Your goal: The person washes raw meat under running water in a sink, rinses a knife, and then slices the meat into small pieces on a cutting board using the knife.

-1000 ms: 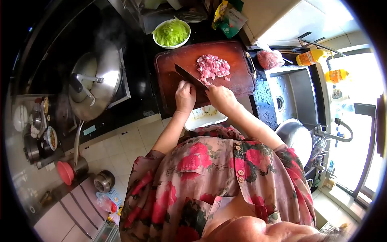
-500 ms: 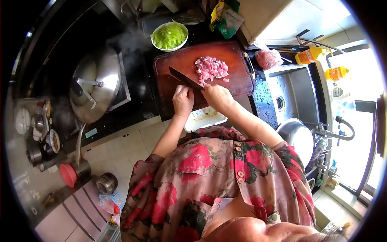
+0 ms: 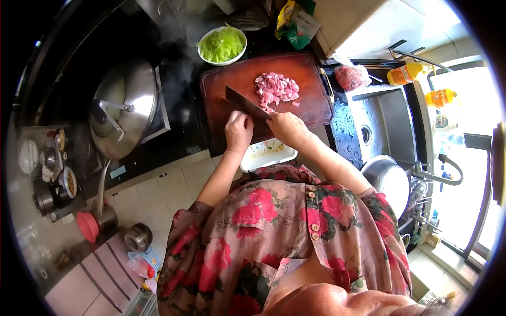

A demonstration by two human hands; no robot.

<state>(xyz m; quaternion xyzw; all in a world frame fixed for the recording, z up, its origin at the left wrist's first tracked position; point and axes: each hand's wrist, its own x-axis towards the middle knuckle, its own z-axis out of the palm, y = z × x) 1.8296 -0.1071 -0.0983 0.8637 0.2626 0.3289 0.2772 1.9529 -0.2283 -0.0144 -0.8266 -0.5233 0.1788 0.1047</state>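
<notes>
On the reddish-brown cutting board (image 3: 221, 105) lies a heap of chopped pink meat (image 3: 276, 88). A broad dark cleaver (image 3: 245, 101) slants across the board, left of the meat. My right hand (image 3: 287, 128) is wrapped round its handle end. Close to the blade's lower side is my left hand (image 3: 239, 130), its fingers curled over the board's near part; what they hold, if anything, is hidden. Below the board's near edge, between my forearms, a white tray (image 3: 269, 155) with small scraps inside is partly covered by my shirt.
A bowl of shredded green vegetable (image 3: 222, 45) stands behind the board. To the left is a large pan (image 3: 126, 105) with a ladle, with steam nearby. At the right are bagged meat (image 3: 352, 77), a sink (image 3: 387, 124), a metal basin (image 3: 387, 181) and yellow bottles (image 3: 405, 73).
The cleaver and my right hand have shifted slightly to the right and down. My left hand has barely moved, its fingers still curled.
</notes>
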